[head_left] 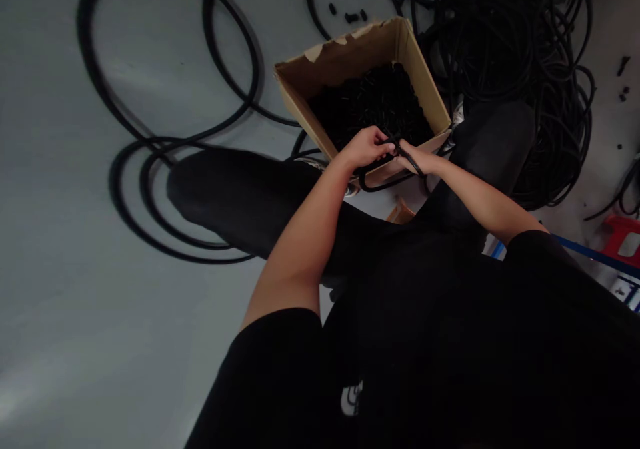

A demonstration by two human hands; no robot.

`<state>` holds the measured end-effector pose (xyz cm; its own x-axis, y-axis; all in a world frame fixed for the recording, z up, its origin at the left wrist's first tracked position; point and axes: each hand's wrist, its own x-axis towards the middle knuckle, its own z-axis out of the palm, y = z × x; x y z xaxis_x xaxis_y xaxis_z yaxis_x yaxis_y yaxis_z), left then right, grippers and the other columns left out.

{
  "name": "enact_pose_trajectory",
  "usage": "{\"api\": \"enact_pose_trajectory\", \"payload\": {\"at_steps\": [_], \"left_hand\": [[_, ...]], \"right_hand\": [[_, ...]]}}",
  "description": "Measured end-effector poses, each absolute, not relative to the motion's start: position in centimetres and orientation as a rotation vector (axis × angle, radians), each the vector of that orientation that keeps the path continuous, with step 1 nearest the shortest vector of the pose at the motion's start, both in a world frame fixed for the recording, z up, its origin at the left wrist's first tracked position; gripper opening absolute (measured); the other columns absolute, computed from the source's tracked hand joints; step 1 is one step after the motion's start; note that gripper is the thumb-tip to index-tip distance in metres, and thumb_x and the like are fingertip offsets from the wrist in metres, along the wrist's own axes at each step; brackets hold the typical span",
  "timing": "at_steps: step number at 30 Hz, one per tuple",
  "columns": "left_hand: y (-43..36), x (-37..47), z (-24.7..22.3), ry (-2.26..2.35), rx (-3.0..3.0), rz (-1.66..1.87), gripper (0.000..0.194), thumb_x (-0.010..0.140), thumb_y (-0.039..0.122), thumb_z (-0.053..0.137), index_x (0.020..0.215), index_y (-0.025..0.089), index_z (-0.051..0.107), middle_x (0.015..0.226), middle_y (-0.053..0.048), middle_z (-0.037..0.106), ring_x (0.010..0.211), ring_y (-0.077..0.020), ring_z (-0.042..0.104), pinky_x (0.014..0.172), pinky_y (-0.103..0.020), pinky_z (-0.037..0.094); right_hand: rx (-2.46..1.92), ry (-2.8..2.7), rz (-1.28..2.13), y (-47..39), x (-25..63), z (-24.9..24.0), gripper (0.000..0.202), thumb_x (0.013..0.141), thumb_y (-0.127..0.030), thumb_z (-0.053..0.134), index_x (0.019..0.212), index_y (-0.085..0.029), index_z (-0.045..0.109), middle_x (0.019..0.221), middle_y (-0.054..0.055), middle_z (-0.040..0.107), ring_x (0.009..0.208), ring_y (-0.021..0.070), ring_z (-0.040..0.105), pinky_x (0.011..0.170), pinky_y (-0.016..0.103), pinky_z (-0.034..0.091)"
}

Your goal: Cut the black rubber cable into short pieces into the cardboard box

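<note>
Both my hands meet over the near edge of a cardboard box [423, 79], which holds a heap of small black pieces [370, 102]. My left hand [367, 148] has its fingers pinched on a black hose [383, 186]. From the other side my right hand [416, 157] closes around the same hose, close to my left fingertips. A loop of the hose hangs below my hands, in front of the box. Something small and dark sits between my fingertips; its shape is too dark to make out.
A large tangled pile of black hose [500, 42] lies right of the box. Wide hose loops [257, 69] spread over the grey floor [65, 269] at left. Small black parts [351, 18] are scattered behind the box. A red plastic object [617, 236] stands at far right.
</note>
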<state>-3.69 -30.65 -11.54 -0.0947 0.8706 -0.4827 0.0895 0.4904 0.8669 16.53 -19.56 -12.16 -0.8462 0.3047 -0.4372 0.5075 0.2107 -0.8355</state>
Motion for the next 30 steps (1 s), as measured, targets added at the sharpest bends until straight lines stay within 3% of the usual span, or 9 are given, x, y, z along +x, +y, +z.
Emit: {"api": "enact_pose_trajectory", "payload": {"at_steps": [4, 8, 14, 18, 23, 26, 30], "left_hand": [[-30.8, -3.3, -12.5, 1.539, 0.838, 0.867, 0.035, 0.095, 0.022, 0.098, 0.106, 0.025, 0.065, 0.088, -0.003, 0.076, 0.085, -0.0242, 0.073, 0.087, -0.042, 0.069], [-30.8, -3.3, -13.7, 1.568, 0.835, 0.848, 0.035, 0.096, 0.027, 0.098, 0.108, 0.026, 0.065, 0.092, -0.004, 0.077, 0.091, -0.0269, 0.076, 0.091, -0.044, 0.069], [-30.6, -3.7, -13.8, 1.637, 0.781, 0.852, 0.031, 0.103, 0.030, 0.092, 0.112, 0.026, 0.063, 0.090, -0.003, 0.074, 0.085, -0.0257, 0.078, 0.087, -0.042, 0.070], [-30.9, -4.2, -13.1, 1.623, 0.816, 0.950, 0.036, 0.105, 0.041, 0.095, 0.122, 0.026, 0.066, 0.091, -0.002, 0.074, 0.085, -0.0240, 0.078, 0.086, -0.039, 0.070], [-31.4, -4.6, -12.4, 1.614, 0.893, 0.973, 0.038, 0.102, 0.045, 0.095, 0.120, 0.027, 0.067, 0.094, -0.004, 0.075, 0.092, -0.0273, 0.078, 0.091, -0.042, 0.070], [-31.6, -4.5, -12.6, 1.617, 0.901, 0.949, 0.035, 0.101, 0.041, 0.093, 0.122, 0.025, 0.070, 0.095, -0.004, 0.075, 0.092, -0.0269, 0.077, 0.092, -0.042, 0.070], [-31.7, -4.4, -13.1, 1.644, 0.877, 0.922, 0.034, 0.100, 0.036, 0.092, 0.126, 0.025, 0.073, 0.097, -0.003, 0.074, 0.087, -0.0236, 0.073, 0.091, -0.040, 0.069]], "right_hand": [[0.799, 2.296, -1.649, -19.5, 16.6, -12.1, 0.028, 0.101, -0.029, 0.081, 0.118, -0.029, 0.058, 0.104, 0.003, 0.064, 0.113, 0.0311, 0.068, 0.122, 0.054, 0.068], [0.871, 2.261, -1.582, -19.7, 16.7, -11.8, 0.025, 0.105, -0.030, 0.078, 0.118, -0.028, 0.057, 0.104, 0.003, 0.067, 0.108, 0.0298, 0.069, 0.116, 0.051, 0.069], [1.001, 2.277, -1.535, -20.2, 16.8, -10.0, 0.031, 0.118, -0.052, 0.077, 0.118, -0.028, 0.059, 0.098, 0.005, 0.072, 0.098, 0.0303, 0.075, 0.100, 0.046, 0.071], [1.104, 2.243, -1.525, -19.9, 16.5, -8.9, 0.038, 0.122, -0.062, 0.076, 0.117, -0.027, 0.062, 0.079, -0.001, 0.065, 0.080, 0.0257, 0.072, 0.084, 0.039, 0.068], [1.132, 2.171, -1.580, -19.8, 16.4, -8.8, 0.038, 0.122, -0.061, 0.075, 0.111, -0.027, 0.063, 0.063, -0.007, 0.054, 0.058, 0.0211, 0.062, 0.063, 0.032, 0.059], [1.129, 2.153, -1.545, -19.7, 16.7, -9.3, 0.038, 0.120, -0.058, 0.079, 0.107, -0.027, 0.062, 0.065, -0.004, 0.057, 0.060, 0.0224, 0.064, 0.066, 0.034, 0.060], [1.100, 2.227, -1.436, -19.4, 16.9, -10.0, 0.039, 0.116, -0.056, 0.086, 0.102, -0.025, 0.065, 0.074, 0.002, 0.066, 0.076, 0.0264, 0.072, 0.085, 0.040, 0.065]]}}
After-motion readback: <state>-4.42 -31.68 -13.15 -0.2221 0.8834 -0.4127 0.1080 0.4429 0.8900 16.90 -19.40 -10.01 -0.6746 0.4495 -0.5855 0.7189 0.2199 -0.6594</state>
